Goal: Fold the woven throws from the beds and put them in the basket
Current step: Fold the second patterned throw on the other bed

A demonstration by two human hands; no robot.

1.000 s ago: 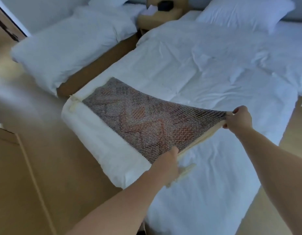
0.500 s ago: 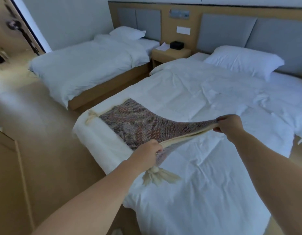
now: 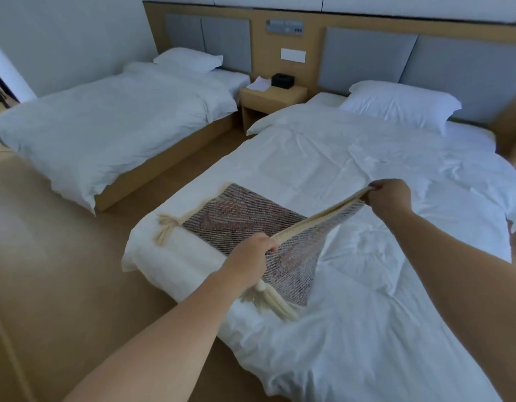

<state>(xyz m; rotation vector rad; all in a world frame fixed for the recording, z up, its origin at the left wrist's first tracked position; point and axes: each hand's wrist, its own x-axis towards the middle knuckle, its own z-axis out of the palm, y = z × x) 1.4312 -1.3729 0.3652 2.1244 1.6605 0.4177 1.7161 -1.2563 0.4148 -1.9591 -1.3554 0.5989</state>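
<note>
A person's left hand (image 3: pixel 249 254) and right hand (image 3: pixel 391 196) each grip the cream edge of a woven throw (image 3: pixel 239 216), lifted above the nearer bed (image 3: pixel 367 271); its far end lies there.

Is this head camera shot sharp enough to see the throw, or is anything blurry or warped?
Head view: woven throw, left hand and right hand read sharp; light is dim, bluish, without glare; wide-angle distortion bows the headboard.

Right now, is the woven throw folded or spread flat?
The woven throw is mid-fold: left hand and right hand hold its cream edge raised; the rest lies flat on the near bed.
</note>
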